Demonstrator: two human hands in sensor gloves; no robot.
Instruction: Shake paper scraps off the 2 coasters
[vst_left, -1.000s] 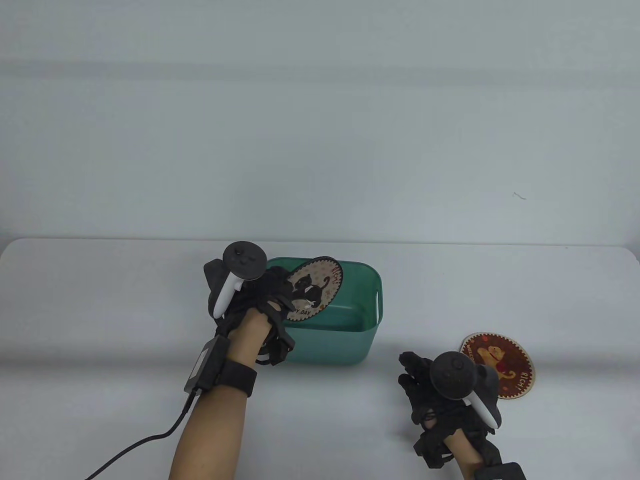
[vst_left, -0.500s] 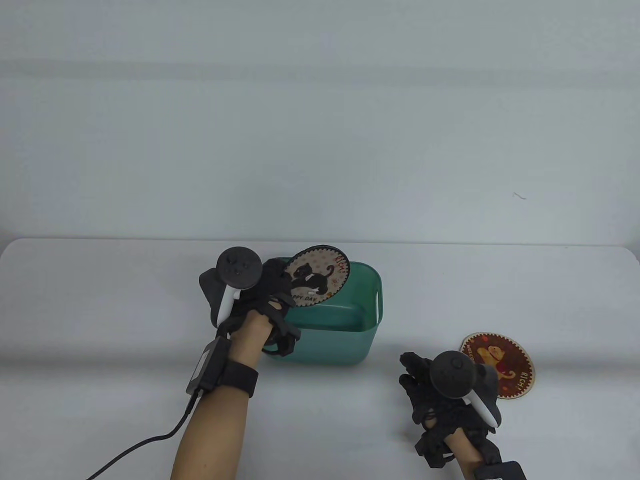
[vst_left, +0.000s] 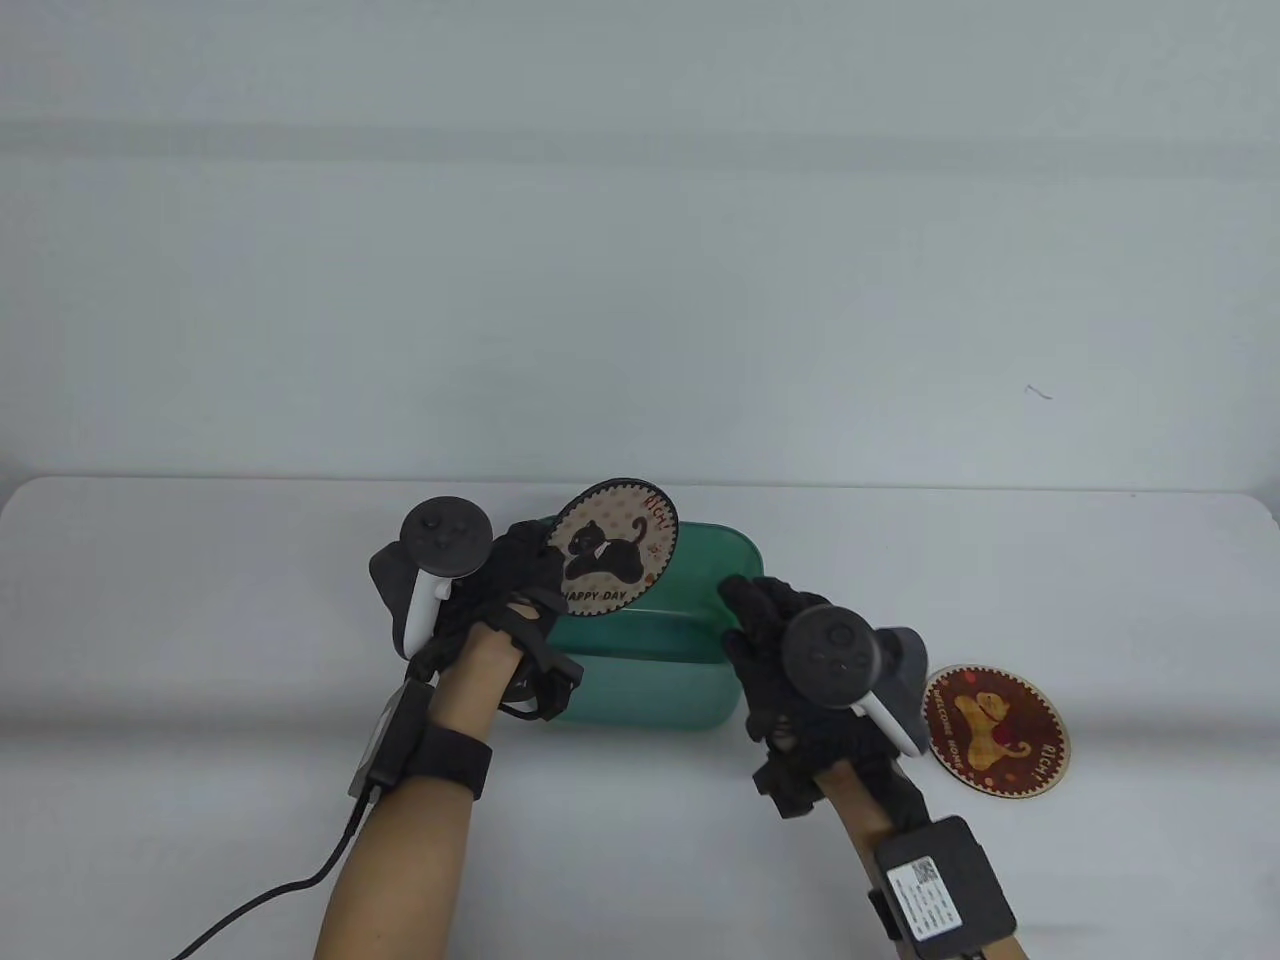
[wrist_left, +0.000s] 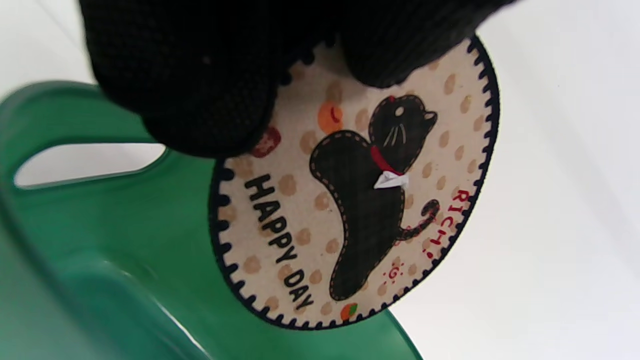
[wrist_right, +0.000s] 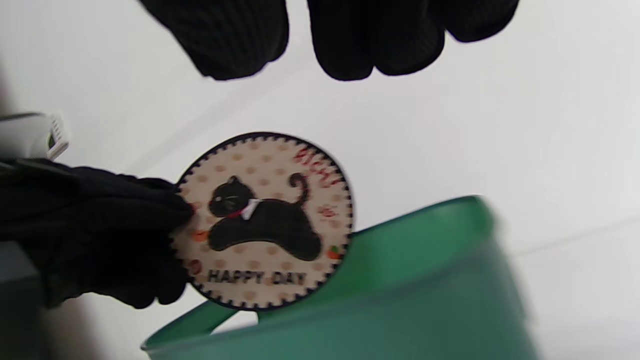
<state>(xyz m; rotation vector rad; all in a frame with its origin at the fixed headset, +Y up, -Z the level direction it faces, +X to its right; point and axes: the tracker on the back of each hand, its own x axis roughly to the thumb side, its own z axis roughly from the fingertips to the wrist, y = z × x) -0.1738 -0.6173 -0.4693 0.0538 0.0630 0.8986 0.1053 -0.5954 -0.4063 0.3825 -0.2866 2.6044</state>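
White table (vst_left: 200, 620) against plain pale wall (vst_left: 640, 250)

Two coasters showing: the black-cat coaster (vst_left: 612, 548) and the red coaster (vst_left: 996, 733). One green bin (vst_left: 650, 670), one paper scrap (wrist_left: 390, 180), two gloved hands.

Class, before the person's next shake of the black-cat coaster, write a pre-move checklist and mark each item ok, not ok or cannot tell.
1. Left hand grips the black-cat coaster at its edge: ok.
2. Coaster held over the green bin: ok.
3. Coaster free of scraps: not ok; one white paper scrap clings to the cat's collar.
4. Right hand holds nothing, near the bin's right side: ok.
5. Red coaster flat on the table, no scraps visible: ok.
6. Scraps inside the bin: cannot tell.
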